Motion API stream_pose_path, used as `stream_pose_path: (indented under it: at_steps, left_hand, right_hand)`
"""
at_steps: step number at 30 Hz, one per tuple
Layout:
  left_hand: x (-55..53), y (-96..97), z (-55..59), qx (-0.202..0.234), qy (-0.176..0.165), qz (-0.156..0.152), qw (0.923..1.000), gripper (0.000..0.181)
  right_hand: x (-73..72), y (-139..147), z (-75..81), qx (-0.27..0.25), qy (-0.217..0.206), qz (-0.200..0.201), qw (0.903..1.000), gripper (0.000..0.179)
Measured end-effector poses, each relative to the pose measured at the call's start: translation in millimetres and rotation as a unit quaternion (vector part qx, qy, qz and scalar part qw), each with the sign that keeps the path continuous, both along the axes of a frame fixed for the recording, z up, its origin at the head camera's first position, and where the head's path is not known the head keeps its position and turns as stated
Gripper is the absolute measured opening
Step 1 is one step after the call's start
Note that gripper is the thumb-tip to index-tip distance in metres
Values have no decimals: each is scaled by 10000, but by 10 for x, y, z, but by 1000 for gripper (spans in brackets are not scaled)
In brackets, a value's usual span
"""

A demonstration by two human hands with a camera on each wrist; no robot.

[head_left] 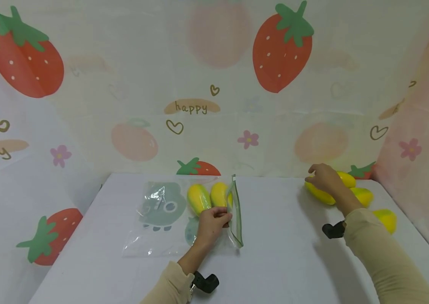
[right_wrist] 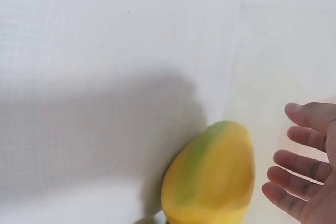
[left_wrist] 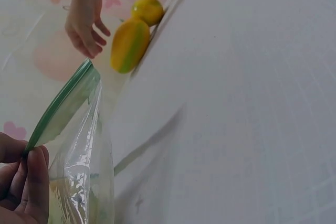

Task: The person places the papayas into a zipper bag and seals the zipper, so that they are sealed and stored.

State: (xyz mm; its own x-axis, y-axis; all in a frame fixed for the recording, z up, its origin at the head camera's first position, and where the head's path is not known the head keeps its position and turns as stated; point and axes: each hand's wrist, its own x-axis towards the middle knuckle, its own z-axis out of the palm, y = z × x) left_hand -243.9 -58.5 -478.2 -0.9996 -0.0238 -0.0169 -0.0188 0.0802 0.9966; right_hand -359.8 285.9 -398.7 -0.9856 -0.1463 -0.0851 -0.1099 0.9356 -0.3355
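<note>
A clear zip bag (head_left: 153,242) with a green printed cartoon lies on the white table, its opening facing right. Two yellow-green mangoes (head_left: 198,198) are inside it. My left hand (head_left: 211,223) pinches the bag's green zip edge (left_wrist: 60,100) between thumb and fingers, and the mouth gapes there. Over at the right, my right hand (head_left: 325,180) hovers above a mango (head_left: 321,196), fingers loosely spread and holding nothing. The right wrist view shows that hand's fingers apart from the yellow mango (right_wrist: 210,174) with its green stripe.
More mangoes lie at the table's right side, one (head_left: 362,196) beside the right hand and another (head_left: 386,219) nearer the sleeve. A printed strawberry backdrop (head_left: 218,139) stands behind the table (head_left: 275,253). Each wrist carries a black camera mount (head_left: 205,283).
</note>
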Motion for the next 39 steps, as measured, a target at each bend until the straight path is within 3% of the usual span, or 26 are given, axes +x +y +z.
stream_pose_path:
  at_steps: [6,15,21,23,28,34,39]
  left_hand:
    - [47,-17,28,39,222,-119,9997,24]
    - [17,4,17,-60,-150,-87,9998,26]
    - [177,-4,290,-92,-149,-137,9998,25]
    - [160,-5,249,-90,-102,-127,9998,25]
    - [11,-14,9,-137,-147,-122,9997,27]
    - [-20,-34,-10,-150,-213,-177,9995,27]
    - [-11,-25,5,-174,-222,-162,9995,26]
  right_hand:
    - [14,56,-14,157,-28,-29,9999,49]
    - [26,134,-44,391,-177,-89,9990,53]
    - [61,165,-32,422,-234,-158,9987,56]
    - [67,182,-29,408,-312,-177,9985,58]
    - [58,225,-54,307,-556,-323,9975,62]
    - [66,234,-61,222,-793,-363,9959,65]
    - [109,231,-75,311,-626,-230,9973,66]
